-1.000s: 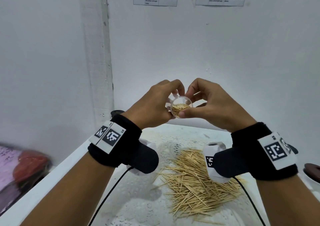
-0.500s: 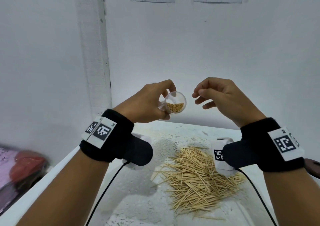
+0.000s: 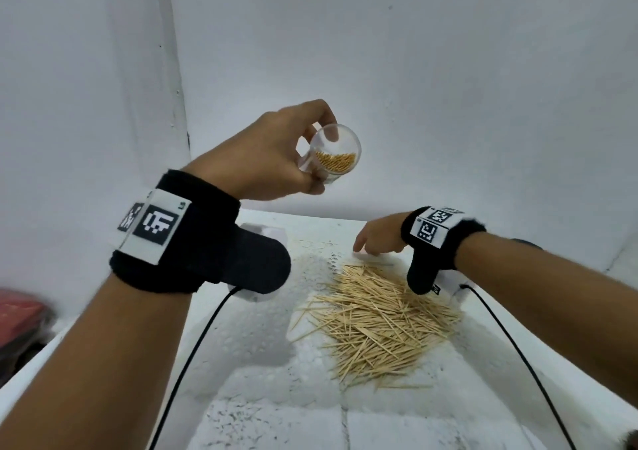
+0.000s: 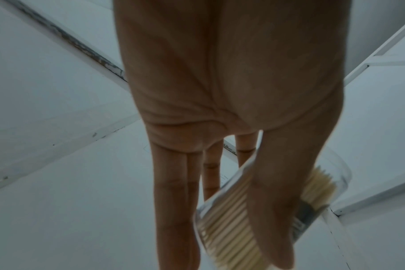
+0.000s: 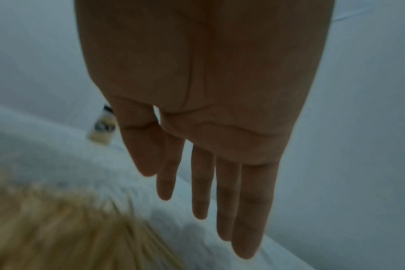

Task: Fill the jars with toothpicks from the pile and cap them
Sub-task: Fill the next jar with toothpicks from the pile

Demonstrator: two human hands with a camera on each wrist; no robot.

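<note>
A moment ago both hands met at the jar (image 3: 330, 154); now the right hand (image 3: 376, 235) has dropped, fingers loose and empty, to the far edge of the toothpick pile (image 3: 376, 318). The left hand (image 3: 272, 156) grips the part-filled jar, raised and tilted. Filling is under way; next, I'd guess, comes pinching another bunch. White foam tabletop (image 3: 248, 339), bare white walls (image 3: 448, 87).
</note>
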